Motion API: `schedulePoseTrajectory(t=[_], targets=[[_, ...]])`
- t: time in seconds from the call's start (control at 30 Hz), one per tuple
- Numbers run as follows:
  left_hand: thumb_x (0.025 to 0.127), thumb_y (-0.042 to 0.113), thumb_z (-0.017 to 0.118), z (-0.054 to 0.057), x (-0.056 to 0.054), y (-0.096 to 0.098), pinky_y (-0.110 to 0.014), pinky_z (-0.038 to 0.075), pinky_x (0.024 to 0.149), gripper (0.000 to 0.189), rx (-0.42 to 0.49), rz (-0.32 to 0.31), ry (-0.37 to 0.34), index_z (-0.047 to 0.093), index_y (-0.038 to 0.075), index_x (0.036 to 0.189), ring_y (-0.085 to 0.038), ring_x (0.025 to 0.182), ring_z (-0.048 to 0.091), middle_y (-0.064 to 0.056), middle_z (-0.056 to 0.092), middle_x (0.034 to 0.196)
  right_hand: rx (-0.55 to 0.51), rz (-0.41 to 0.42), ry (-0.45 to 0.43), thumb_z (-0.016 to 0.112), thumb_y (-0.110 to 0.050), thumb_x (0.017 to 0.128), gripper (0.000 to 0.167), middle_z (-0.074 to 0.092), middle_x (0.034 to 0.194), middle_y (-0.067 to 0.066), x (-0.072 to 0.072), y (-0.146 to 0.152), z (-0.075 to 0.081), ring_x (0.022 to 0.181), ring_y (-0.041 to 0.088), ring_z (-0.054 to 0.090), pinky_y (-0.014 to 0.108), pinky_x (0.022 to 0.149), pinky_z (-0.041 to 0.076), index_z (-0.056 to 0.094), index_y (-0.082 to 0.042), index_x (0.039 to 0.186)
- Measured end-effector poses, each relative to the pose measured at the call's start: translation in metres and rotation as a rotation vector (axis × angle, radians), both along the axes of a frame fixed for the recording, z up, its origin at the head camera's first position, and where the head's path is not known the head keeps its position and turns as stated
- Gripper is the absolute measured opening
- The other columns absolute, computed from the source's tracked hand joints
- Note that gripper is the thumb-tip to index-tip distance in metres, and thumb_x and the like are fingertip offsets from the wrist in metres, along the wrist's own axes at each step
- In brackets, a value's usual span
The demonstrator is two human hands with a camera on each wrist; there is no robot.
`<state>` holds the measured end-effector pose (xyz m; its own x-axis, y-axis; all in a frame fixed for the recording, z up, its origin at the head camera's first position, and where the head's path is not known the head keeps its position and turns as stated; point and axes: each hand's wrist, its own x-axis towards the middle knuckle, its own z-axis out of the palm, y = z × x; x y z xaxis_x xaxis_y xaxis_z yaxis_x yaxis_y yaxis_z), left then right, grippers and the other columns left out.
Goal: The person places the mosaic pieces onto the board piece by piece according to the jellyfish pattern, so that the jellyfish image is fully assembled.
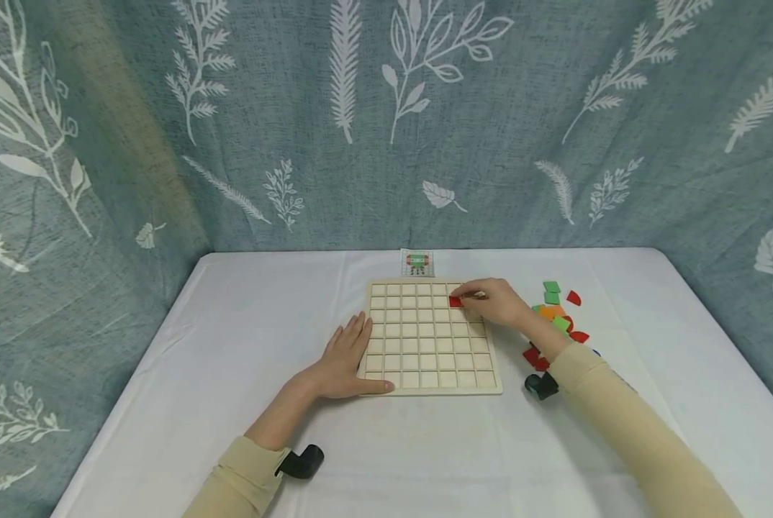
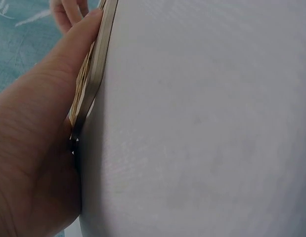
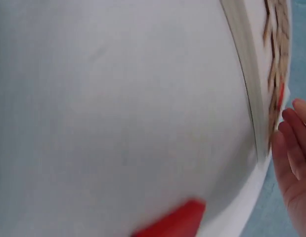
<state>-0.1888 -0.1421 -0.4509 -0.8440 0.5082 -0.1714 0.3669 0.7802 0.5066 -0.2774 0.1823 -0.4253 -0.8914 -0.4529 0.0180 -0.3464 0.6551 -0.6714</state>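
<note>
The left hand point(image 1: 344, 365) rests at the near left corner of the board point(image 1: 433, 392), fingers straight along the left edge, thumb stretched along the near edge; it grips nothing. The right hand point(image 1: 499, 303) is over the far right part of the board, fingertips at a red tile point(image 1: 455, 302); whether they pinch it or only touch it, I cannot tell. The tile is in the second row from the far edge, near the right side. The other cells in plain sight are bare wood.

Just beyond the board's far edge lies a small card point(image 1: 417, 263) with a green and red figure on a grid. To the right of the board, partly behind the right forearm, is a loose scatter of pieces point(image 1: 561, 324), green, orange and red, some overlapping. The right wrist view also catches a blurred red piece point(image 3: 175, 222) at its bottom edge.

Both sleeves point(image 1: 247, 467) are beige, with a black device point(image 1: 304, 462) at each wrist. White cloth point(image 1: 263, 316) covers the table; a blue-green curtain point(image 1: 373, 187) with white leaf prints hangs behind
</note>
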Motion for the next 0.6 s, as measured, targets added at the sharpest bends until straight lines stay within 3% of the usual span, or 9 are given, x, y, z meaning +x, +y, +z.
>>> schedulePoseTrajectory(t=[0.17,0.33,0.47,0.6], targets=[[0.081,0.062,0.068,0.0,0.001,0.0,-0.048,-0.006,0.118,0.119,0.004,0.001,-0.008,-0.001,-0.003,0.154,-0.03,0.148,-0.01,-0.019,-0.008,0.161,0.017,-0.125,0.05,0.053,-0.016,0.102,0.028,0.062,0.125,0.02,-0.002,0.037,0.01,0.115,0.038,0.056,0.05,0.091,0.05,0.067,-0.003,0.122],[0.081,0.059,0.07,0.0,0.002,-0.002,-0.048,-0.005,0.118,0.119,0.024,0.007,-0.015,0.0,-0.004,0.154,-0.031,0.148,-0.009,-0.02,-0.007,0.161,0.153,-0.288,0.037,0.052,-0.011,0.1,0.029,0.06,0.123,0.026,-0.008,0.086,0.018,0.113,0.042,0.052,0.056,0.093,0.046,0.064,0.004,0.122],[0.081,0.058,0.071,0.001,0.002,-0.002,-0.049,-0.005,0.117,0.118,0.037,-0.003,-0.013,0.001,-0.005,0.154,-0.031,0.148,-0.008,-0.021,-0.007,0.161,0.259,-0.313,-0.043,0.052,-0.008,0.097,0.032,0.055,0.125,0.031,-0.007,0.113,0.019,0.113,0.047,0.048,0.06,0.095,0.042,0.061,0.007,0.124],[0.081,0.058,0.07,0.0,0.001,-0.001,-0.049,-0.005,0.117,0.119,0.036,-0.012,-0.008,0.001,-0.005,0.154,-0.032,0.148,-0.008,-0.021,-0.007,0.161,0.251,-0.307,-0.104,0.051,-0.007,0.096,0.034,0.054,0.123,0.032,-0.006,0.125,0.015,0.112,0.046,0.048,0.06,0.096,0.042,0.059,0.007,0.126]])
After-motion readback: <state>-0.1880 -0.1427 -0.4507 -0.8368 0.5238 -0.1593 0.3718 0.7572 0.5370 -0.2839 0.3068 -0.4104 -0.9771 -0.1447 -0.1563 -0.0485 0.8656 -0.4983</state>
